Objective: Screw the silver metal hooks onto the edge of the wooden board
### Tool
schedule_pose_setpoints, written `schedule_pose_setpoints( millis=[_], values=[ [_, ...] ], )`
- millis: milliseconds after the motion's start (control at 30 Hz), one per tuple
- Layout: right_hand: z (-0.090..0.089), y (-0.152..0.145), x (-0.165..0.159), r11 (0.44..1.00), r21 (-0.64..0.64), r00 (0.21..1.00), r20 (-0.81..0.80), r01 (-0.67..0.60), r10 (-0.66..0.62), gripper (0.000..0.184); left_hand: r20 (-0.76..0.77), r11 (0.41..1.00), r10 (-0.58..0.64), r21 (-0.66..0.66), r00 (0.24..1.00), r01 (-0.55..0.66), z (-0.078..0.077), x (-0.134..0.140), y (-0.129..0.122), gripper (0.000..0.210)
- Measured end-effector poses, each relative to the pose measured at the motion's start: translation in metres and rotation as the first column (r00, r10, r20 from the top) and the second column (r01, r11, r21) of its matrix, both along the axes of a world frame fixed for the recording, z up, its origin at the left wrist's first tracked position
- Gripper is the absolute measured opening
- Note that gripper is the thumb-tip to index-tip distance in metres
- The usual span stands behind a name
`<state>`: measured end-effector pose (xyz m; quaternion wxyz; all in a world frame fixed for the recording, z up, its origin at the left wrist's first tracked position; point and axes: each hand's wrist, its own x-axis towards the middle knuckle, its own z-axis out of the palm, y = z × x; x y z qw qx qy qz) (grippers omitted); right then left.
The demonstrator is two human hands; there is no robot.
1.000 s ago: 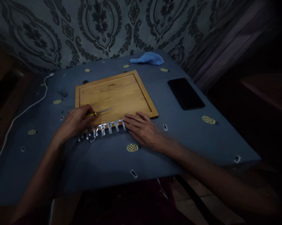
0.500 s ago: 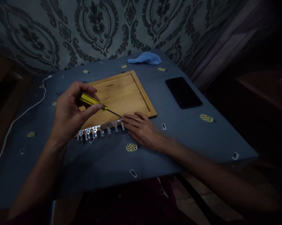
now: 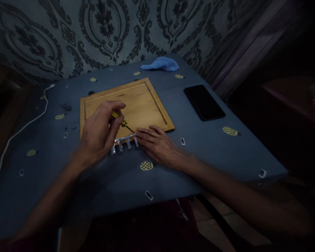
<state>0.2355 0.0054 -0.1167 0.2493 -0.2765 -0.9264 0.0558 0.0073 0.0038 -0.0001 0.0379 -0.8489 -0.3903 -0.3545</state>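
My left hand [image 3: 101, 127] is closed around a screwdriver [image 3: 117, 117] with a yellow and black handle. Its thin shaft slants down to the right, and the tip meets the right end of a metal strip with hooks [image 3: 124, 138]. That strip runs along the near edge of a framed wooden board [image 3: 144, 108]; its left part is hidden behind my left hand. My right hand [image 3: 159, 145] lies flat with fingers stretched out, over the board's near edge and the strip's right end.
A black phone [image 3: 204, 102] lies to the right of the board, and a blue cloth [image 3: 162, 64] sits at the back. Small dark pieces [image 3: 73, 127] and a dark tangled item [image 3: 65, 107] are on the tablecloth [image 3: 115, 189] at left. A white cable [image 3: 23, 127] runs along the left side.
My left hand has moved right and closer around the screwdriver's handle, now covering the left hooks. The screwdriver tip remains at the strip's right end. My right hand has stayed in place.
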Motion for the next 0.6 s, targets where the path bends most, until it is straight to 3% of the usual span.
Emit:
schedule_pose_setpoints(
  millis=[600],
  values=[
    [0.0007,-0.0010,0.0008,1.000,-0.008,1.000,0.008,0.003,-0.003,0.038,0.004,0.997,-0.012,-0.077,1.000,0.012,0.0002,0.0040,-0.0020,0.023]
  ],
)
